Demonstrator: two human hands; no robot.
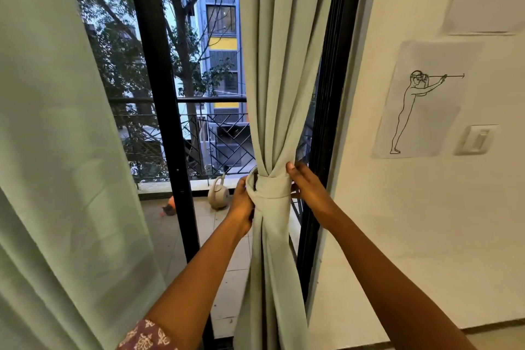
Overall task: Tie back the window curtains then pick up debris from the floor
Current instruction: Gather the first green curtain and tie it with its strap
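A pale green right curtain (277,71) hangs gathered in front of the black window frame. A band of the same cloth, the tieback (270,187), is wrapped around it at waist height. My left hand (241,202) grips the tieback's left side where a loop sticks out. My right hand (308,187) holds the tieback's right side, thumb on the front and fingers behind the cloth. A second pale green left curtain (56,150) hangs loose and spread wide at the left.
A black door frame post (170,133) stands between the curtains. Beyond the glass lie a tiled balcony, a beige watering can (218,193) and a railing. At the right, the white wall (397,221) carries a line drawing (420,105), a printed sheet and a light switch (477,139).
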